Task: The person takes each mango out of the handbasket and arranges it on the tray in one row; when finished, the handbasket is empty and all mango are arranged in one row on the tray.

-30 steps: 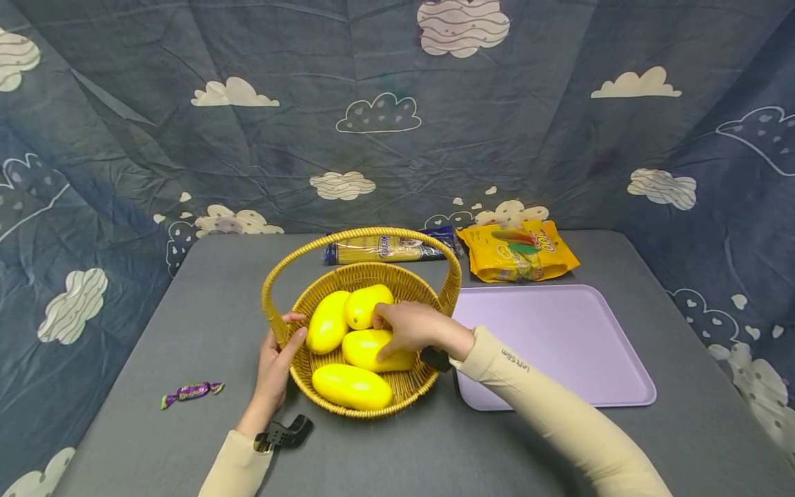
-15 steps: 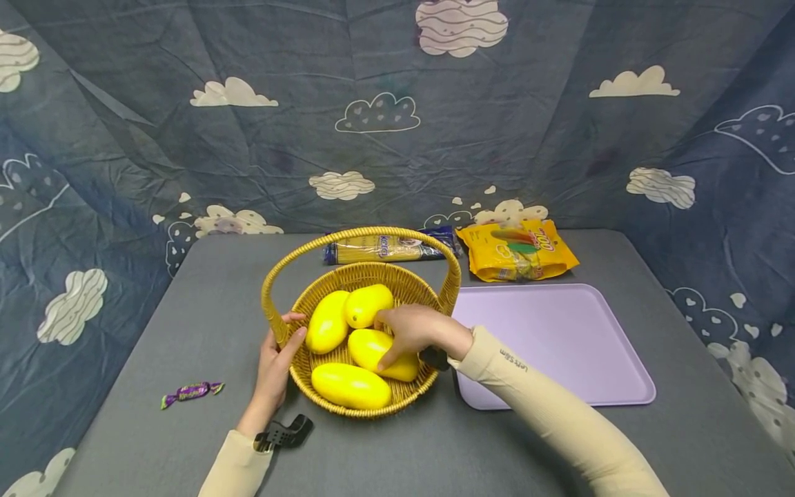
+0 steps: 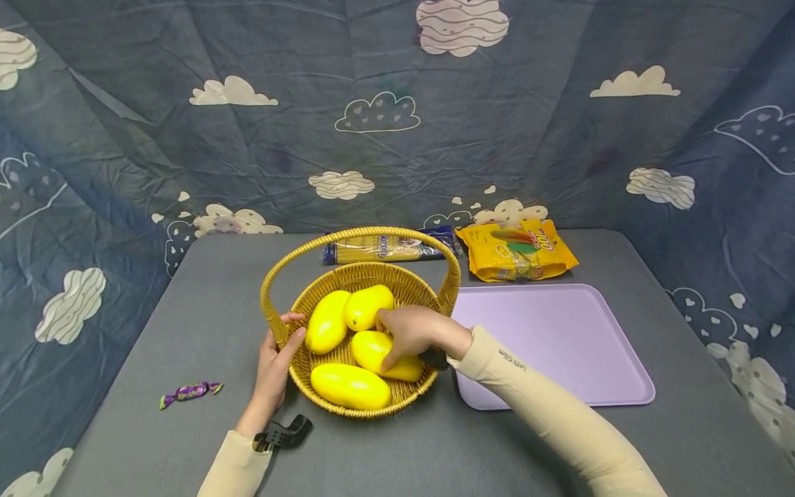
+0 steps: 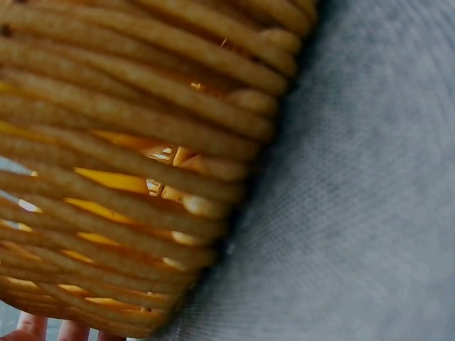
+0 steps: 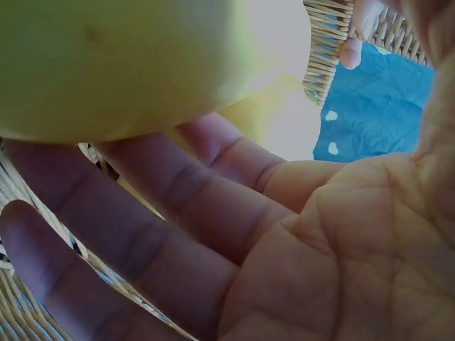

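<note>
Several smooth yellow mangoes lie in a round wicker basket [image 3: 363, 412] with a tall hoop handle. My right hand [image 3: 417, 337] reaches into the basket and grips the mango on the right [image 3: 370, 348], thumb on its near side and fingers beyond it. In the right wrist view, the fingers [image 5: 185, 185] lie against a large yellow mango [image 5: 106, 64]. My left hand [image 3: 272, 369] holds the basket's left side near the handle base, thumb at the rim. Seen from the left wrist, some fingertips [image 4: 71, 329] show beyond the woven wall.
A lilac tray [image 3: 553, 345] lies right of the basket. Behind are a pasta packet [image 3: 373, 248] and a yellow bag [image 3: 518, 252]. A purple-wrapped candy [image 3: 191, 392] lies on the left of the grey table [image 3: 205, 297]. Cloud-print cloth hangs behind and at the sides.
The mango under my right hand has shifted a little to the right and tilted, its right end lower. My left hand, the basket and the other mangoes stay put.
</note>
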{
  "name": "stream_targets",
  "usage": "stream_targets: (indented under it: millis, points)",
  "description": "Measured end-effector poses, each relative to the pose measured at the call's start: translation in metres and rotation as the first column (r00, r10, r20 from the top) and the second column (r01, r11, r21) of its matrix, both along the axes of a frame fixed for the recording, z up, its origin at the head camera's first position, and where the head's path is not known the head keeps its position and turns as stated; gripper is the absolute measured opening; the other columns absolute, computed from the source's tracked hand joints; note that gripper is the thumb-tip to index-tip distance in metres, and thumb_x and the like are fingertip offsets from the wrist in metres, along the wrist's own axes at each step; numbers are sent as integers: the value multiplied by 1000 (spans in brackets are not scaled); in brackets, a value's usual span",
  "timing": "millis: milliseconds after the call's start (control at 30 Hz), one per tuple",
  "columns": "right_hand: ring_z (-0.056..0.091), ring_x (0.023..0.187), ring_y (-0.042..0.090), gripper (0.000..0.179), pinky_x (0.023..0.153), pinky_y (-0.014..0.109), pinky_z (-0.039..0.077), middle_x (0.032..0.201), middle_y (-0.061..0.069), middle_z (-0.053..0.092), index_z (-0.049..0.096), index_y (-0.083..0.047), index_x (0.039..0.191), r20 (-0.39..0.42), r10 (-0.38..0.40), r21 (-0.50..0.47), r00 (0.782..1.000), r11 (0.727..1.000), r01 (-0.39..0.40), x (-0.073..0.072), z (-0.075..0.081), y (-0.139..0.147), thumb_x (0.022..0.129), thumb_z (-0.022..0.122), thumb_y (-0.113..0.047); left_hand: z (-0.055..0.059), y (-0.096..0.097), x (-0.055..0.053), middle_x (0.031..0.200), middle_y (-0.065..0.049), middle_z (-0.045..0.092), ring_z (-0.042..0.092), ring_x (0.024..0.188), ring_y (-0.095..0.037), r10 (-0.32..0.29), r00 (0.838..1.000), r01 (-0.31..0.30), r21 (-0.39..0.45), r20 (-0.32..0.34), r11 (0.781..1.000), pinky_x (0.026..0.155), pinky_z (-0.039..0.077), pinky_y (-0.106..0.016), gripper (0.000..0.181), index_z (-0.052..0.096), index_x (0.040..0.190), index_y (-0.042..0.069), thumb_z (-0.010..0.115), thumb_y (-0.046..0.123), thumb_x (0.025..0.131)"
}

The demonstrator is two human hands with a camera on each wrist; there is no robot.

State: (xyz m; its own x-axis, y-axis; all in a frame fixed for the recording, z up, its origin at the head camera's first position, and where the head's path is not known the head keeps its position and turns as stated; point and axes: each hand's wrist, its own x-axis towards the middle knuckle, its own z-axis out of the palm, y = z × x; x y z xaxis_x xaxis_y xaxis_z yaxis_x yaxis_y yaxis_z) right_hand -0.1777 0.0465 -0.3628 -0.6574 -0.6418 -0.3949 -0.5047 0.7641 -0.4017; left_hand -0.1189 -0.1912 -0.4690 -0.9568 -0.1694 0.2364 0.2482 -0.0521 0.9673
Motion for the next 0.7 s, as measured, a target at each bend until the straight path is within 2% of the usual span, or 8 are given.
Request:
stream_targets:
  millis: [267, 467, 700]
  points:
    - [53, 84, 16, 58, 79, 33, 42, 94, 1, 59, 52, -13, 118, 6, 12, -12, 1000, 1000, -12, 3, 3, 6, 74, 81, -34, 0, -1, 0, 121, -15, 52, 43, 115, -20, -4, 1000, 4, -6, -5, 1000, 92, 34, -27, 32, 49, 124, -7, 55, 4, 95]
    - [54, 91, 16, 61, 84, 34, 42, 105, 3, 61, 52, -14, 125, 8, 25, -40, 1000, 999, -25, 3, 6, 10, 76, 79, -37, -2, -2, 0, 120, -14, 51, 43, 115, -20, -5, 1000, 5, -4, -10, 1000, 92, 33, -27, 32, 49, 123, -7, 56, 3, 94]
    - [53, 85, 15, 59, 77, 34, 42, 96, -2, 60, 54, -18, 123, -52, 35, -73, 998, 997, -38, 5, 7, 16, 74, 78, -41, -1, -1, -1, 121, -16, 51, 43, 114, -20, -7, 1000, 7, -15, -6, 1000, 92, 33, -27, 32, 49, 124, -6, 55, 4, 95]
